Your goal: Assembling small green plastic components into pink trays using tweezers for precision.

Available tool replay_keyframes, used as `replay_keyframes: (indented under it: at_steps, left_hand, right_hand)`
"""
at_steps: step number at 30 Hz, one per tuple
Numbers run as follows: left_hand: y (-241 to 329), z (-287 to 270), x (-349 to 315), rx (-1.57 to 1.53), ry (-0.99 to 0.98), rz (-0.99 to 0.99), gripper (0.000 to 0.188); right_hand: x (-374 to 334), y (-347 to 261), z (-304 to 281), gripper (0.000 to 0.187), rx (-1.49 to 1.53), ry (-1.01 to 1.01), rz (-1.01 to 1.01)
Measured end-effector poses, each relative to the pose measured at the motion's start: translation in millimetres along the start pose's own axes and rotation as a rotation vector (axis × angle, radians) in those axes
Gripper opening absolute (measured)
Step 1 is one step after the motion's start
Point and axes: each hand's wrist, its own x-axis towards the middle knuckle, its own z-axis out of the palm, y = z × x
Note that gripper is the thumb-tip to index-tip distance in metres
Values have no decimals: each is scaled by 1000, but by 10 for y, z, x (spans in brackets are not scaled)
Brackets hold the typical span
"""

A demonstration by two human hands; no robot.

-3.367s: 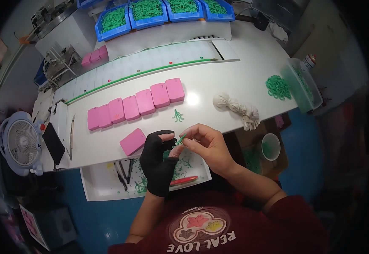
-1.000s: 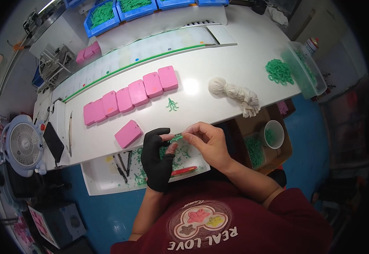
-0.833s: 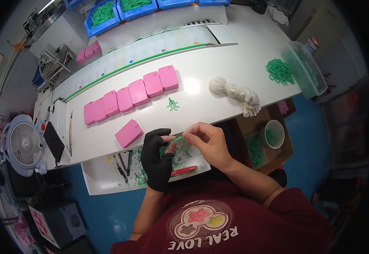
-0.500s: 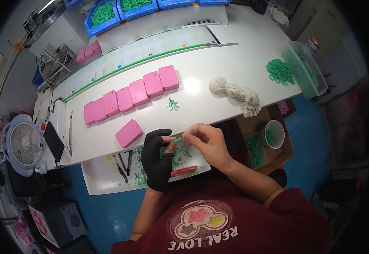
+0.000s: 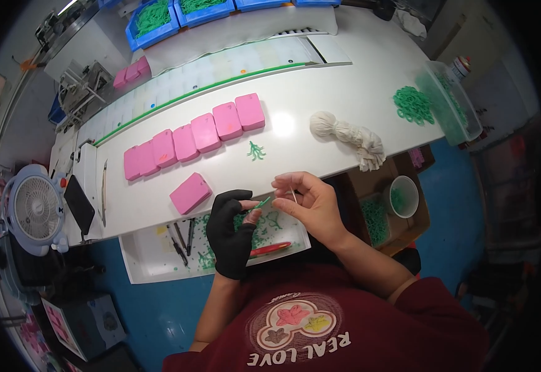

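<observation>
My left hand (image 5: 232,232), in a black glove with bare fingertips, pinches a small green plastic piece (image 5: 262,203) between thumb and forefinger. Just to its right, my right hand (image 5: 309,201) is bare and curled, with a thin pale stick (image 5: 293,194) between its fingers. The right fingertips are a little apart from the green piece. Beyond the hands, a branched green piece (image 5: 256,150) lies flat on the white table. A single pink block (image 5: 190,193) rests near the table edge, left of my gloved hand.
A slanting row of pink blocks (image 5: 205,132) stands farther back. A knotted cloth bundle (image 5: 347,137) lies to the right, then green rings (image 5: 414,105) and a clear bin (image 5: 463,118). Below my hands, an open drawer (image 5: 143,260) holds green scraps, pens and a red-handled tool (image 5: 270,249).
My right hand has drawn back slightly from the green piece and its fingers have lifted, so the thin pale stick now shows. My left hand has stayed almost still.
</observation>
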Motion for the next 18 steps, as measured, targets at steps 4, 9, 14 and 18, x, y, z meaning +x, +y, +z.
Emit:
replay_keyframes:
  at_steps: [4, 9, 14, 18]
  left_hand:
    - [-3, -19, -10, -1, -20, -10, 10]
    - [-13, 2, 3, -8, -2, 2, 13]
    - [-10, -9, -11, -51, -7, -6, 14]
    - [-25, -4, -26, -84, -16, -3, 14]
  right_hand:
    - [46, -114, -69, 45, -40, 12, -47]
    - [49, -192, -58, 33, -55, 8, -67]
    - [-2, -380, 20, 23, -71, 85, 20]
    - [21, -325, 4, 24, -502, 69, -463]
